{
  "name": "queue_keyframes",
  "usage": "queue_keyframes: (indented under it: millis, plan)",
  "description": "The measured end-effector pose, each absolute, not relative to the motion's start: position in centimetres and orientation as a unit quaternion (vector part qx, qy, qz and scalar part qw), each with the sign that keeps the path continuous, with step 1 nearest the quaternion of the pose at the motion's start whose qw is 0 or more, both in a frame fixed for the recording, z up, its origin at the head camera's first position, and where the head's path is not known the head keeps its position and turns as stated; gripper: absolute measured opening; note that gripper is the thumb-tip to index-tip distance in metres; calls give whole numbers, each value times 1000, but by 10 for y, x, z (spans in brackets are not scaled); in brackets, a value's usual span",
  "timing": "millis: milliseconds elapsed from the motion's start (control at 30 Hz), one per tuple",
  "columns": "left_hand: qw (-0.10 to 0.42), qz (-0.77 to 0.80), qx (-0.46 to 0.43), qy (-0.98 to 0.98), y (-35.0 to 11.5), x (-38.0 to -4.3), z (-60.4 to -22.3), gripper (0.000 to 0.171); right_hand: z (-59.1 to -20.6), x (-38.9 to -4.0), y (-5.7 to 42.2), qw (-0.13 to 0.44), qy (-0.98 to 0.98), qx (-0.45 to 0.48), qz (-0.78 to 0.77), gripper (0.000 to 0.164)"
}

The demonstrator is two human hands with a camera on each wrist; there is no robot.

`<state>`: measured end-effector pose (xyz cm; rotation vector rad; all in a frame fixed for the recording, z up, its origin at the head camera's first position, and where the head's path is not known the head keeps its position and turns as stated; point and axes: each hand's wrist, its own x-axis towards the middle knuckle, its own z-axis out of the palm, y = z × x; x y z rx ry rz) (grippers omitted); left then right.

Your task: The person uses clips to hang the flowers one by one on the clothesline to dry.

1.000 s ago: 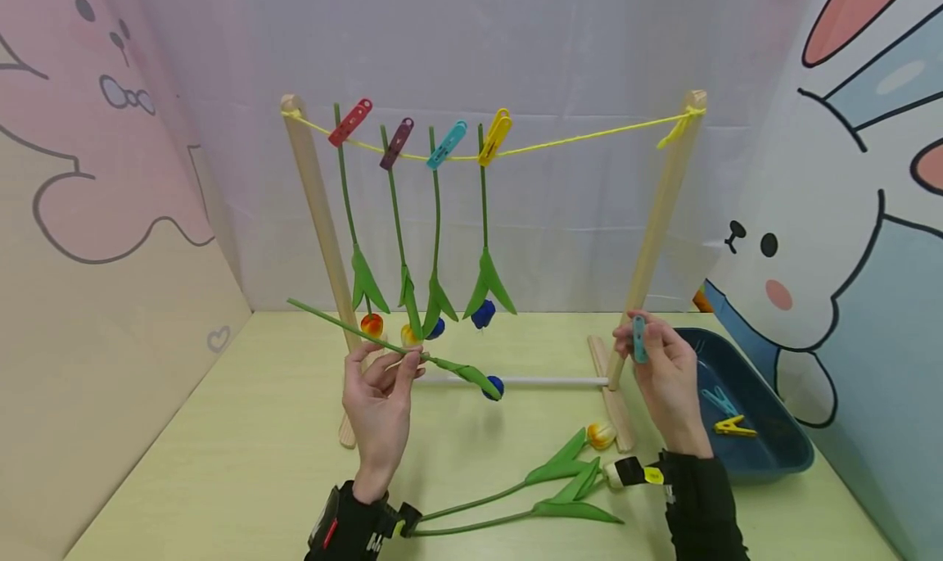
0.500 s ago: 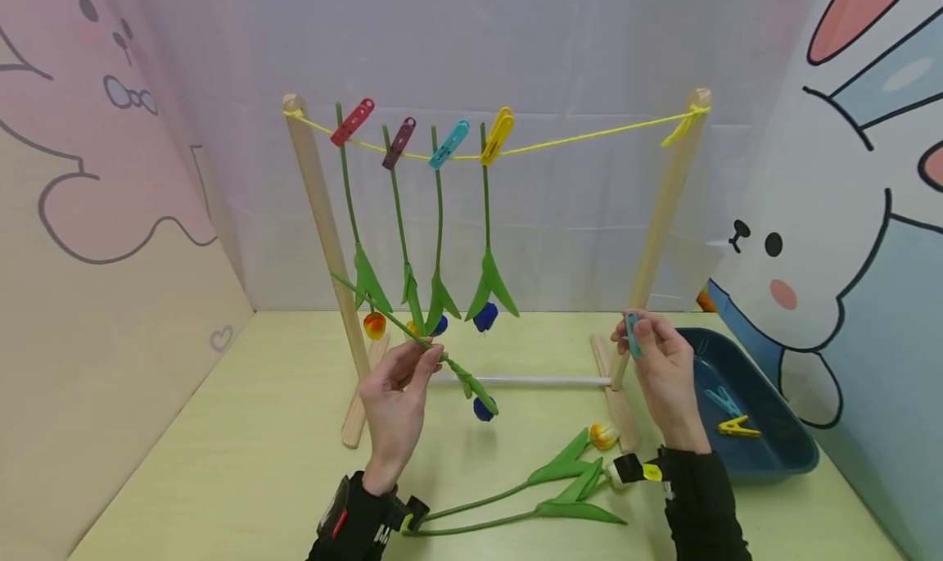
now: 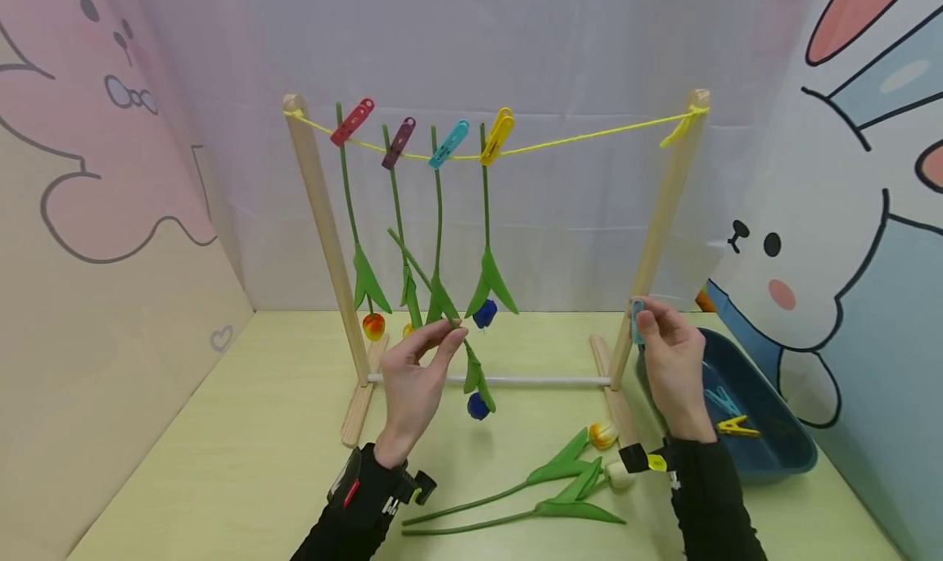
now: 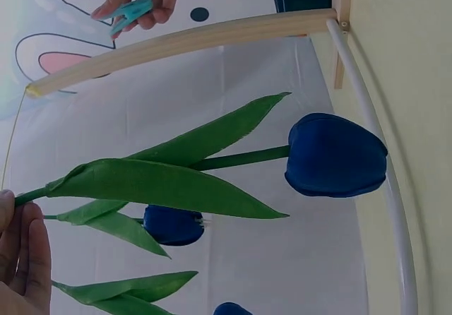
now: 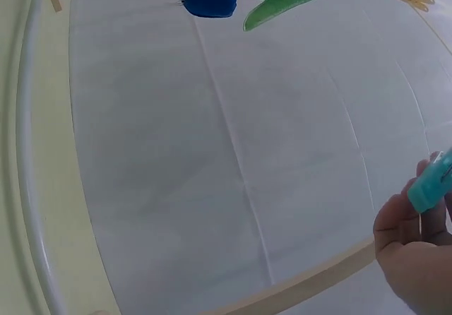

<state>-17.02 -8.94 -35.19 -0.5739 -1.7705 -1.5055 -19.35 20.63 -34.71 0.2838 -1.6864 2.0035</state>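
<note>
My left hand (image 3: 416,377) pinches the green stem of a blue artificial tulip (image 3: 478,405), its bloom pointing down and the stem slanting up to the left. In the left wrist view the blue bloom (image 4: 335,156) and two long leaves extend beyond the fingertips. A light blue clothespin (image 3: 637,322) is pinched in my right hand (image 3: 674,360), beside the right wooden post (image 3: 656,233). Behind the hands, several tulips hang upside down from a yellow cord (image 3: 589,137), held by a red clothespin (image 3: 352,122), a purple clothespin (image 3: 399,143), a light blue one and a yellow one.
Two tulips, one with a yellow bloom (image 3: 602,436) and one with a white bloom (image 3: 620,475), lie on the table in front. At right stands a dark blue basin (image 3: 773,454) holding several clothespins. A white rod (image 3: 545,381) joins the posts low down.
The left hand has moved right and slightly up, and its tulip has swung from nearly level to steeply slanted. The right hand has risen slightly with the clothespin.
</note>
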Motion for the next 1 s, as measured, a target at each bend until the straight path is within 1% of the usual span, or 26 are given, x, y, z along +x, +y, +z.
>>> queue_keyframes:
  millis: [267,500,733,1000]
  plan:
    - [340,-579,-252,-697,-79,-179,-344,17,-339,-197,206,273,-606,109,739,17]
    - [318,-577,-255,-708,-72,-185,-338,18,-332,-203,205,273,-573,163,755,13]
    - [296,-565,-272,-720,-66,-188,-332,21,-317,-210,200,272,-590,172,741,14]
    - [286,-554,-283,-729,-58,-196,-327,22,-299,-223,196,290,-597,206,719,15]
